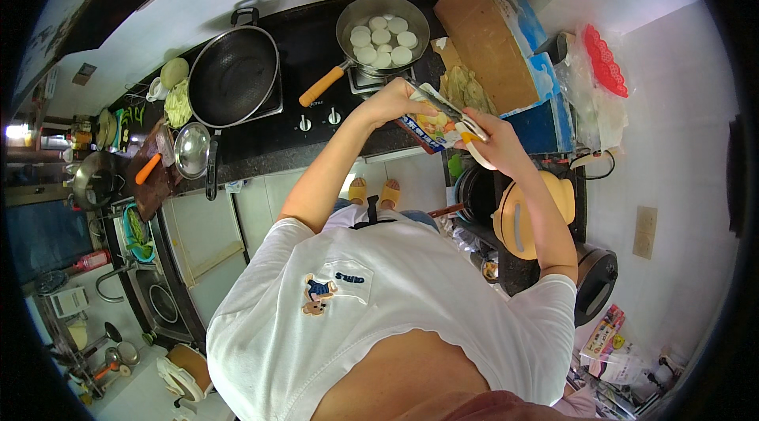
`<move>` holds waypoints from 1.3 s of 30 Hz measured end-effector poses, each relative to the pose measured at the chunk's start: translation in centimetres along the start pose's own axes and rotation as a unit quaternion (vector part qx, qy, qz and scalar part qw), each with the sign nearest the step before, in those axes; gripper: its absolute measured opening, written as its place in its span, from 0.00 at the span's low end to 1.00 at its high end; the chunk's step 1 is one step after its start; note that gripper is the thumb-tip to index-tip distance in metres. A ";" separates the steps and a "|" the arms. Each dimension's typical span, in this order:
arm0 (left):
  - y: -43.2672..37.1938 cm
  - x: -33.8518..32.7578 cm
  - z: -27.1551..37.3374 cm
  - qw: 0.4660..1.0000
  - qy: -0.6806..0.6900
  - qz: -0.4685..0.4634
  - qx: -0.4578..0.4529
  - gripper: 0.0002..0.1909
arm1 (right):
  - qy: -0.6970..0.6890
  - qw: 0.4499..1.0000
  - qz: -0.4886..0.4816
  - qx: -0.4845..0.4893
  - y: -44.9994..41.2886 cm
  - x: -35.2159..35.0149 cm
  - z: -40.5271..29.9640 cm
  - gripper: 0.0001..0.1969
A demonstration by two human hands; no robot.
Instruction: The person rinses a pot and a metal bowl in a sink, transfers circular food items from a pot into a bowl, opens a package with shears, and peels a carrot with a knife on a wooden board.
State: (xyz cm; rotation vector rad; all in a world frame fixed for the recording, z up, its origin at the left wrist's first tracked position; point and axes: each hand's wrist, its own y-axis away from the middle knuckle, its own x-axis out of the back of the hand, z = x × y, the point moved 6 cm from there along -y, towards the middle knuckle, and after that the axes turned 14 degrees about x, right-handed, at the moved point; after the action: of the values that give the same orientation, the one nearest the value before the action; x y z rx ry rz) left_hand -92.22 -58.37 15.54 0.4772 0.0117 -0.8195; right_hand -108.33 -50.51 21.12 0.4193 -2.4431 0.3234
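My left hand grips the upper corner of a printed food packet at the counter's front edge. In my right hand are kitchen scissors with white and yellow handles, their blades lying along the packet's top edge; whether they cut into it cannot be told. Just beyond my hands a steel pan with a wooden handle stands on the right burner, holding several round white slices in liquid. An empty black wok rests on the left burner.
Right of the pan stand an open cardboard box and dried leaves. To the left lie a steel lid, a cleaver with an orange handle and a cut cabbage. A yellow appliance sits below my right forearm.
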 end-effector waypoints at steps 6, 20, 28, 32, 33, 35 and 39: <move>0.0 -0.5 0.3 1.000 -0.020 0.002 -0.019 0.10 | -0.008 1.000 -0.006 0.001 -0.5 -0.2 -0.6 0.26; 0.1 3.9 -2.6 0.994 -0.050 0.093 0.027 0.09 | -0.013 0.993 0.072 -0.092 0.8 -2.5 9.9 0.23; 5.3 7.7 -4.2 0.985 0.016 0.169 0.042 0.09 | 0.143 0.943 0.087 -0.287 -0.9 -10.8 19.5 0.25; 7.5 8.8 -5.2 0.975 0.062 0.209 0.043 0.09 | 0.183 0.933 0.120 -0.284 -2.0 -14.8 21.3 0.24; 8.1 8.9 -5.3 0.974 0.063 0.213 0.043 0.09 | 0.192 0.929 0.136 -0.284 -2.2 -15.5 21.6 0.23; 9.2 9.3 -5.5 0.968 0.073 0.237 0.032 0.08 | 0.226 0.923 0.170 -0.260 -2.7 -16.7 21.7 0.22; 11.0 9.8 -5.6 0.964 0.089 0.252 0.016 0.08 | 0.265 0.893 0.201 -0.304 -3.6 -17.7 22.9 0.12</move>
State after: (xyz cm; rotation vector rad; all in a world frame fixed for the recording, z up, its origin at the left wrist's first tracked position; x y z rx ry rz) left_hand -76.77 -56.50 13.13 0.5522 0.0415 -0.2758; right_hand -106.21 -57.47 -7.10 -0.4095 -1.9248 -0.1574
